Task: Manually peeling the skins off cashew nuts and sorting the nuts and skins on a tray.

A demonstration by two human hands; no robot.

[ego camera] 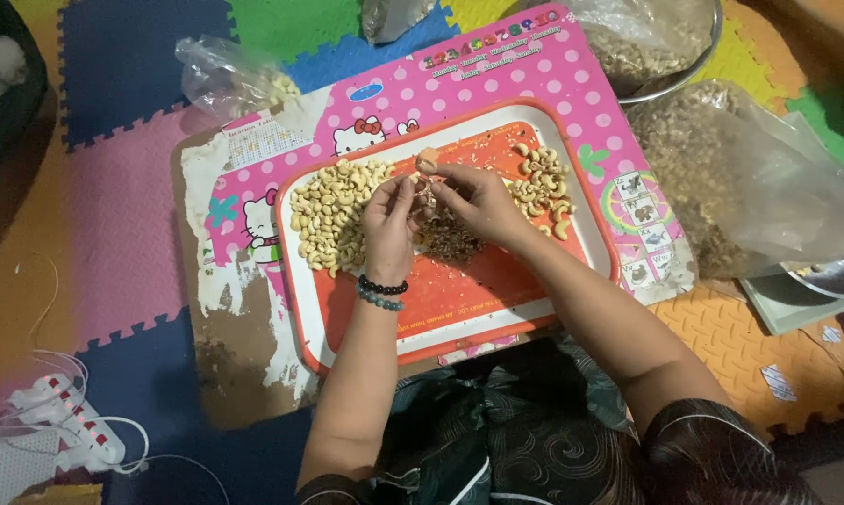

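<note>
Your left hand (390, 217) and right hand (473, 198) meet over the orange tray (497, 299), fingertips pinched narrow on a small cashew nut (427, 161) above the tray's middle; its long axis cannot be told. Peeled pale cashews (333, 213), curved and smooth, lie heaped at left. A smaller pile of kernels (545, 182) lies at right. Brown flaky husks (448, 238) sit beneath your hands.
</note>
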